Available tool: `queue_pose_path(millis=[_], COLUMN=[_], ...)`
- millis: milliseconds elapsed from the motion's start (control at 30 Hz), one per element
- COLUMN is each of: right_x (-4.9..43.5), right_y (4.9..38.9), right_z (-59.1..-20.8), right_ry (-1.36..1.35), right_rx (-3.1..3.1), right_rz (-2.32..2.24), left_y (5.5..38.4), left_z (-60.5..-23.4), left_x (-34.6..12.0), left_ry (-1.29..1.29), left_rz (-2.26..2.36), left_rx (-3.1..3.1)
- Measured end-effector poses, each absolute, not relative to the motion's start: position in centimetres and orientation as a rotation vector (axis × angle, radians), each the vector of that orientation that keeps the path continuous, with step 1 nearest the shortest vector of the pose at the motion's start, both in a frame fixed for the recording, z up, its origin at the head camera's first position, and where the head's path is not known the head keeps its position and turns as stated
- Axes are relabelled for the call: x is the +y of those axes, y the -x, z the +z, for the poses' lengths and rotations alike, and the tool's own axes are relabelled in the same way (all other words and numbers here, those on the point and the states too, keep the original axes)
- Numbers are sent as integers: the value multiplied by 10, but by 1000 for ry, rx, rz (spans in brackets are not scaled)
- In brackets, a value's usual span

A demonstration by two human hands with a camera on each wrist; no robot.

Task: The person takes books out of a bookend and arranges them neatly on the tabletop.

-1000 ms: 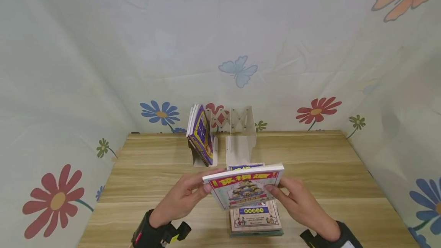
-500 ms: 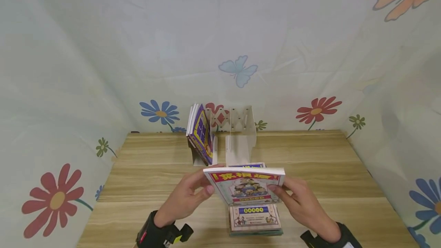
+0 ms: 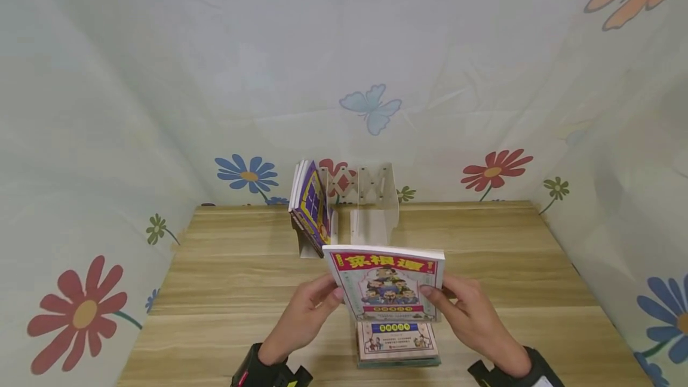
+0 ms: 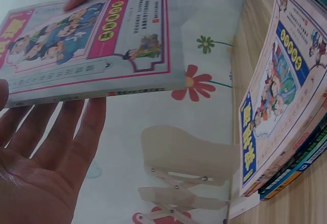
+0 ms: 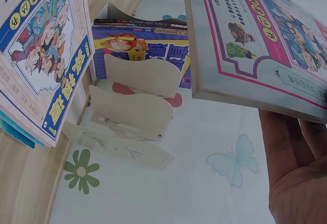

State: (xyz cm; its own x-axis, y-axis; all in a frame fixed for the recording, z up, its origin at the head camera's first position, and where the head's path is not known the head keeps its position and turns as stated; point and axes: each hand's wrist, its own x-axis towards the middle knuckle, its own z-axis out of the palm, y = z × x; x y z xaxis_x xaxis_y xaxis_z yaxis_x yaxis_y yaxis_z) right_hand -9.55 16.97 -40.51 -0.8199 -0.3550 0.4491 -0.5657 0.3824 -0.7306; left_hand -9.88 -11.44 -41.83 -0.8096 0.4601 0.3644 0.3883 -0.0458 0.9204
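A comic-style book (image 3: 391,285) with a red title band and cartoon figures is held up above the table, its cover tilted toward me. The left hand (image 3: 309,317) holds its left edge, thumb at the front and fingers behind. At the opposite edge, the right hand (image 3: 475,317) grips it with the thumb lying on the cover. Beneath it lies a stack of books (image 3: 398,344), the top one pink with a blue title panel; the held book covers part of this stack in the head view.
Behind the stack stands an expandable cream metal book rack (image 3: 373,226). Several books (image 3: 310,208) lean in its left section, the rightmost one purple. The wooden table (image 3: 242,267) meets a flower-printed cloth (image 3: 258,76) at the back and sides.
The held book has tipped more upright, so more of its cover shows, and its top edge has risen. The left hand has shifted slightly right and down; the right hand has barely moved.
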Motion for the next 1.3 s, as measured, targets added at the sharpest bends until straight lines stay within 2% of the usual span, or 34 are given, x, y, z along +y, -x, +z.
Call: queue_pose_path(millis=[233, 767, 1033, 1300], right_x=[170, 171, 175, 179], right_y=[96, 103, 110, 114], right_z=[-408, -426, -439, -447], right_ry=[-780, -457, -248, -50], right_rx=[-2433, -2630, -2673, -2722], right_rz=[1465, 1751, 1844, 1874], left_y=[96, 98, 105, 102], left_z=[-433, -450, -483, -497], left_x=[-105, -96, -93, -87], left_ry=[-752, -517, -306, -186], left_rz=[2110, 2171, 2166, 2177], left_rx=[2101, 2080, 1972, 1958])
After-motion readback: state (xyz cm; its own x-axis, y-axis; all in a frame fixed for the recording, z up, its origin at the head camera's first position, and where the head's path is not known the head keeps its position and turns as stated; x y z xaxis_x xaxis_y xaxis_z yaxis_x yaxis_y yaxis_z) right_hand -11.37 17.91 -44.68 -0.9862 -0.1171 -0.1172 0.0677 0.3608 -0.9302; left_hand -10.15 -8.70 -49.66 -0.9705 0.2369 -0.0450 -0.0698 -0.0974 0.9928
